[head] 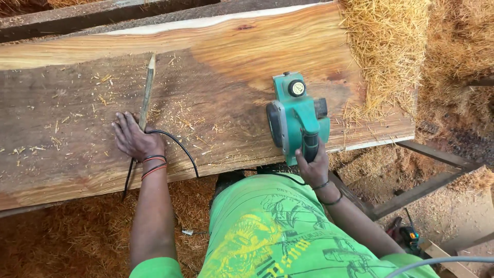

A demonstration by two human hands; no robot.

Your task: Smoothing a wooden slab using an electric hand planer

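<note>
- Landmark: wide wooden plank (pixel 206 103) lying across the view, near edge towards the person; all places are given relative to it.
- Electric planer (pixel 297 116), green body with a dark handle and a round knob on its far end, sits flat on the plank's top face, towards the plank's right end and close to its near edge.
- Right hand (pixel 312 166) is at the plank's near edge, fingers wrapped tight around the planer's rear handle; dark bands on the wrist.
- Left hand (pixel 133 138) lies palm down on the plank's top face, left of the planer and well apart from it; fingers spread flat, holding nothing. Red and black bands on the wrist.
- Thin wooden stick (pixel 147 92), pointed at its far end, lies on the plank running away from the near edge; its near end is just beside the left hand's fingers, contact cannot be told.
- Black cord (pixel 180 146) loops over the plank's near edge by the left wrist.
- Loose shavings (pixel 180 116) are scattered over the plank's middle; the surface left of the planer looks duller, the right far part brighter.
- Heap of straw-coloured shavings (pixel 386 51) lies against the plank's right end and spreads onto the floor beyond it.
- Below the plank's near edge: the person's green shirt (pixel 267 231) and shavings on the floor.
</note>
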